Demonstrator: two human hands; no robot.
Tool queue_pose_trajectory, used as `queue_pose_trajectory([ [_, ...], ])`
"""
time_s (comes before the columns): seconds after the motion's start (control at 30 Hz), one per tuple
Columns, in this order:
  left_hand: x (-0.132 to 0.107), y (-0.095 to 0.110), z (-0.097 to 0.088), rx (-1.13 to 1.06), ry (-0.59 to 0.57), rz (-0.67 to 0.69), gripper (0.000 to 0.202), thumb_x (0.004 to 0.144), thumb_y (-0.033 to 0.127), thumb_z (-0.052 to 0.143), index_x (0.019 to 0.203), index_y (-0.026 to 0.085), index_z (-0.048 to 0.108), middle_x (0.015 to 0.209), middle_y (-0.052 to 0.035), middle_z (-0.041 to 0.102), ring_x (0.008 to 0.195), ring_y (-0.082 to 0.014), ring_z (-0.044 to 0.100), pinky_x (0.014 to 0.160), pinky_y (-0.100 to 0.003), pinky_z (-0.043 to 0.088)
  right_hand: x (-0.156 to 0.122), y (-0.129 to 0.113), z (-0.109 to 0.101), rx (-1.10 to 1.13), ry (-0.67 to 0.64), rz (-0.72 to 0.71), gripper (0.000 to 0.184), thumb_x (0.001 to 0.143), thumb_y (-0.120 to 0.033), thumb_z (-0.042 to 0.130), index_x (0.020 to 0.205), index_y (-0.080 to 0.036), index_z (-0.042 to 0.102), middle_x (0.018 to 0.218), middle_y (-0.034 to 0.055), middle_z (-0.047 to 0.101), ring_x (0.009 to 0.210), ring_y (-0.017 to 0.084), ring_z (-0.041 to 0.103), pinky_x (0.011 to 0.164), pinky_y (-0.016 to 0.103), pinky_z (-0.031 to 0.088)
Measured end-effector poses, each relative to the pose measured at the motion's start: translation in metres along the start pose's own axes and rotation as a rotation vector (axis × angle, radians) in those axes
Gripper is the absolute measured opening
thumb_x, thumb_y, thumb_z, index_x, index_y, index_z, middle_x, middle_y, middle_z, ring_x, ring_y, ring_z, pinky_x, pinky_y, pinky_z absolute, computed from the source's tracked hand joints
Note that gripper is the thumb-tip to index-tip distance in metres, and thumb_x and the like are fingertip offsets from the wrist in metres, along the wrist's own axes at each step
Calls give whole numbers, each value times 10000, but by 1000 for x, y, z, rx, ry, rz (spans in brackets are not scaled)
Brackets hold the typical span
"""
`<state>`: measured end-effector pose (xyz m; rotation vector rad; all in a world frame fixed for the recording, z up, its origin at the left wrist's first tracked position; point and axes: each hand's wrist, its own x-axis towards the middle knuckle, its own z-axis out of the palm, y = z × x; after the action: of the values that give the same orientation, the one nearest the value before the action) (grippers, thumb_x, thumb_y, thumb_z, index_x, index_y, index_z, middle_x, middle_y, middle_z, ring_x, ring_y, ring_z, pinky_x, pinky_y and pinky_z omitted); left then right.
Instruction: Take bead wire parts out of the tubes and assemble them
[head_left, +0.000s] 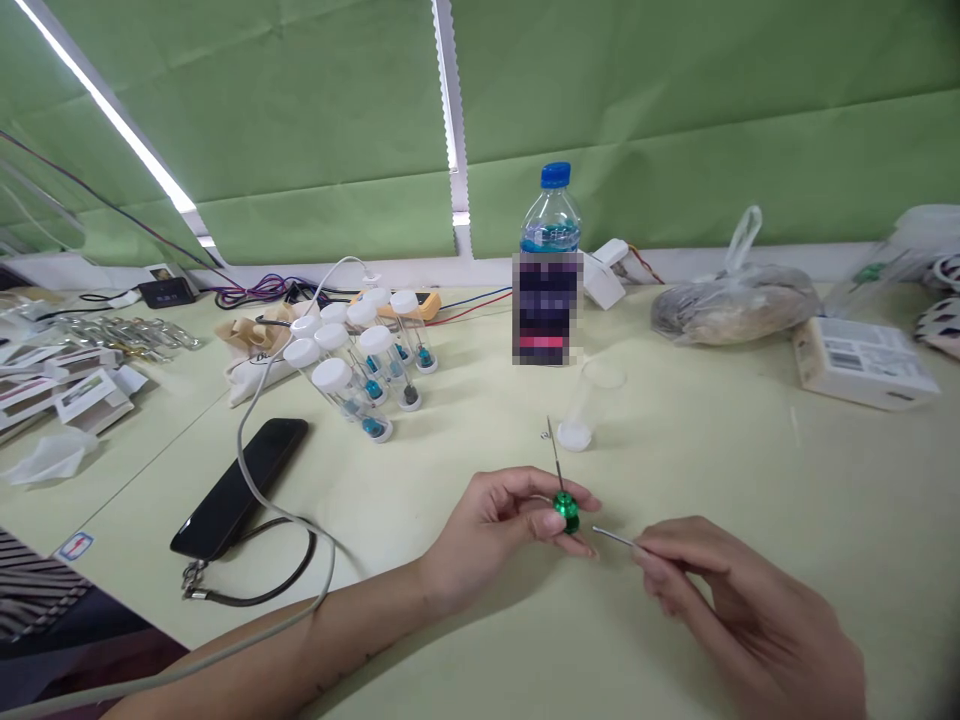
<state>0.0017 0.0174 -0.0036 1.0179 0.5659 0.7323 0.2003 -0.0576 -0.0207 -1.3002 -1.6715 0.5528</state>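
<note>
Between the fingertips of my left hand (502, 520) sits a small shiny green metallic piece (566, 511), with a thin metal rod (556, 458) rising from its top. The rod leans slightly and has a small curl near its tip. In my right hand (739, 610) a slim metal tool (611, 536) is pinched, its tip pointing left and stopping just short of the green piece. Past the left hand stands an open clear tube (589, 405) with a white base.
Several white-capped clear tubes (330, 338) with blue-green pieces inside stand left of centre. A blue-capped bottle (553, 230) is at the back. A black phone (238, 490) lies left, with a grey cable (241, 450) crossing beside it and over my left forearm. A bag (731, 305) and white box (862, 362) are right.
</note>
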Motion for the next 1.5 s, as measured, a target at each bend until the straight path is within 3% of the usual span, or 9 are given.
queue_pose_trajectory([
  [0.13, 3, -2, 0, -83, 16, -5, 254, 685, 173, 771, 802, 131, 549, 976, -98, 696, 648, -157, 682, 539, -260, 570, 1, -2, 1, 9, 7, 9, 76, 859, -191, 576, 887, -255, 606, 744, 13, 627, 594, 138, 608, 451, 204, 471],
  [0.23, 4, -3, 1, -88, 46, -19, 334, 629, 152, 806, 786, 138, 512, 808, -50, 691, 582, -136, 654, 489, -242, 560, 2, -3, 1, 8, 6, -4, 87, 859, -180, 572, 887, -256, 604, 735, 7, 626, 590, 133, 608, 444, 200, 467],
  [0.43, 2, -4, 2, -81, 50, -59, 269, 622, 118, 800, 799, 116, 598, 700, 2, 643, 547, -118, 645, 543, -245, 561, 3, -3, 0, -39, -7, -26, 78, 853, -181, 580, 870, -252, 607, 715, 6, 634, 578, 138, 610, 422, 198, 454],
  [0.6, 2, -4, 2, -58, 77, -46, 216, 671, 129, 770, 829, 115, 624, 837, -42, 695, 668, -145, 691, 711, -284, 566, 5, -4, 0, -39, -21, -42, 94, 857, -163, 579, 873, -255, 587, 721, -6, 636, 584, 130, 605, 476, 208, 469],
  [0.7, 3, -3, 1, -59, 86, -36, 201, 686, 144, 763, 805, 120, 603, 867, -54, 703, 702, -171, 703, 738, -324, 570, 6, -4, 1, -33, -30, -53, 109, 859, -153, 577, 894, -256, 579, 728, -8, 633, 602, 129, 612, 511, 217, 476],
  [1.27, 1, -6, 3, -15, 81, -37, 226, 630, 130, 799, 752, 118, 609, 764, -25, 679, 684, -181, 702, 680, -300, 560, 4, -2, -1, -90, -61, -89, 166, 856, -154, 587, 949, -289, 605, 790, 6, 673, 624, 133, 634, 409, 184, 430],
  [1.5, 0, -6, 2, 18, 94, -64, 248, 641, 206, 803, 765, 114, 610, 705, -35, 680, 571, -164, 679, 544, -276, 575, 4, -2, -3, -104, -23, -109, 155, 838, -169, 605, 929, -285, 652, 806, 17, 683, 613, 137, 639, 388, 183, 425],
])
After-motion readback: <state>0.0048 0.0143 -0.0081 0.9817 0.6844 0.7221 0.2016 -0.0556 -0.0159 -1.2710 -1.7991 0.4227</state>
